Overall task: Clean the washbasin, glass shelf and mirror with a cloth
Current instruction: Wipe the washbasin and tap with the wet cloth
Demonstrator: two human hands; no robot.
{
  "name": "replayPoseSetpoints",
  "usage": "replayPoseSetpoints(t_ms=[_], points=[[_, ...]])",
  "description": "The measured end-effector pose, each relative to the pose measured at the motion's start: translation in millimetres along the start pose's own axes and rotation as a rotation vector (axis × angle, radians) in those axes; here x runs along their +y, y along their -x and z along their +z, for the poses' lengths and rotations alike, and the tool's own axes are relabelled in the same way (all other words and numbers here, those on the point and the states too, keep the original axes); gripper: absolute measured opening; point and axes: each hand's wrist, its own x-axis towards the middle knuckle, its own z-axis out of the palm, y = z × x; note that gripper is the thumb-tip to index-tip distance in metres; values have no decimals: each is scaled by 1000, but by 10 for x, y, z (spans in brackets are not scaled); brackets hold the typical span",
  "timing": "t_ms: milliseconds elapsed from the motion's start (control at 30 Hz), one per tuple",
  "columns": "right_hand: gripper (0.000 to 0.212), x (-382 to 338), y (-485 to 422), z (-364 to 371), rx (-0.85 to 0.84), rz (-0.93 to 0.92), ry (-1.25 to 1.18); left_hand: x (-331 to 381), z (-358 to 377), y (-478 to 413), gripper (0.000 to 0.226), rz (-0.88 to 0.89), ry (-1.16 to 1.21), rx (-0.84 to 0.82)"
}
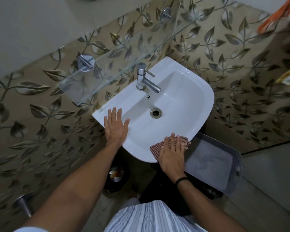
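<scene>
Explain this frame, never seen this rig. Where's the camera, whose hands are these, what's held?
There is no robot here. A person wears one wide-angle camera on the head, looking down at their own hands; that is the only view. The left hand lies flat, fingers straight, on the left rim of the white washbasin. The right hand presses a checked cloth flat on the front rim, without gripping it. The basin has a tap and a drain. A glass shelf is fixed to the wall above. A grey basket sits lower right.
</scene>
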Motion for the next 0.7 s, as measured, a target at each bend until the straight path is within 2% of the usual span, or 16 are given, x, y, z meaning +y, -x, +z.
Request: replayPoseSetpoints(t_ms=[200, 367, 500, 633, 700], points=[[62, -139, 237, 113, 62, 129, -134, 26, -31, 18, 63, 44, -16, -53], [61, -181, 28, -1, 115, 356, -367, 37, -93, 70, 64, 237, -53, -99], [66, -285, 87, 0, 177, 542, -629, 145, -121, 149, 66, 397, 49, -164], [65, -192, 23, -17, 166, 540, -599, 139, -67, 178, 66, 450, 53, -214], [64, -69, -167, -129, 152, 643, -668, 130, -75, 172, 65, 456, 57, -231]])
